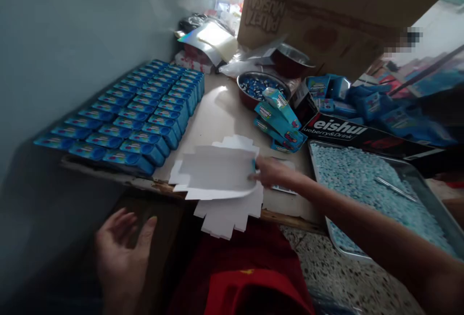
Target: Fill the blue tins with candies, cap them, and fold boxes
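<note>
A stack of flat white carton blanks (217,172) with notched edges lies at the table's front edge, and some of the sheets hang over it. The right edge of the top blank is pinched in my right hand (270,172), where a bit of blue shows; that blank curls up slightly. My left hand (125,252) is raised off the table at the lower left, palm up with fingers apart, holding nothing. Just beyond my right hand, several blue candy boxes (277,117) lie in a loose pile.
Rows of upright blue boxes (134,112) stand at the left by the wall. Behind are a metal bowl (242,95) of wrapped candies and a large cardboard box (326,20). At right are a black carton (337,129) of blue packs and a metal tray (331,228) of small pale-blue pieces.
</note>
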